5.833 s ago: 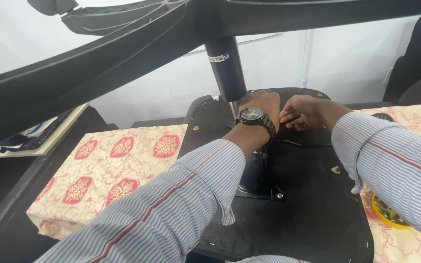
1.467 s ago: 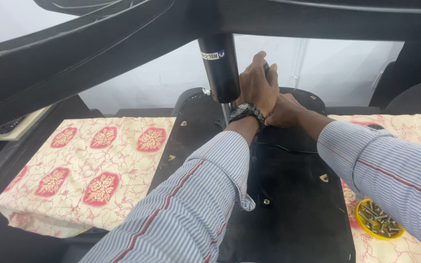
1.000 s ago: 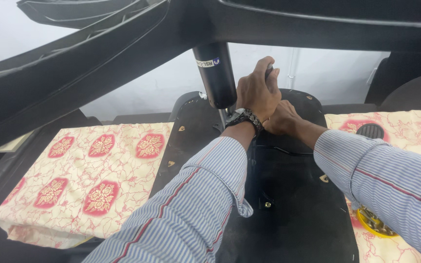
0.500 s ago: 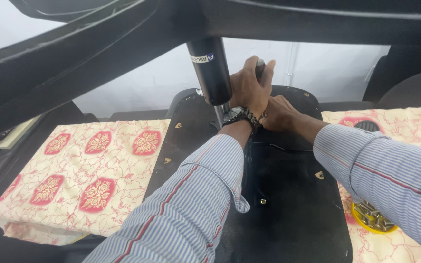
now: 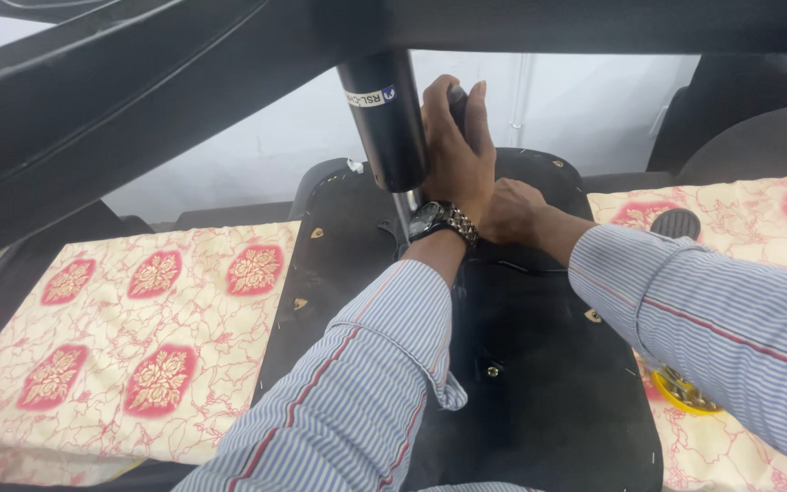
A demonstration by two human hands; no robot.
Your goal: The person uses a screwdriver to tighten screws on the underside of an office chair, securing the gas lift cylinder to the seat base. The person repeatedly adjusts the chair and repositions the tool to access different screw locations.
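Left hand (image 5: 455, 150) clamped on the black cylinder (image 5: 384, 118) above the upturned seat base (image 5: 539, 364); right hand (image 5: 510, 210) closed beside it, contents unclear, fitting apparently unfinished.

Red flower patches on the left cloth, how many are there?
6 show on the left cloth: three along the far edge, two on the near side, one cut off at the left edge. More may be hidden.

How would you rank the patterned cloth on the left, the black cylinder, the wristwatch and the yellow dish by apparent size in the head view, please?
1. Patterned cloth, by far the largest.
2. Black cylinder, partly covered by the left hand.
3 and 4. Wristwatch and yellow dish: they look alike, and a sleeve hides part of the dish, so I cannot rank them.
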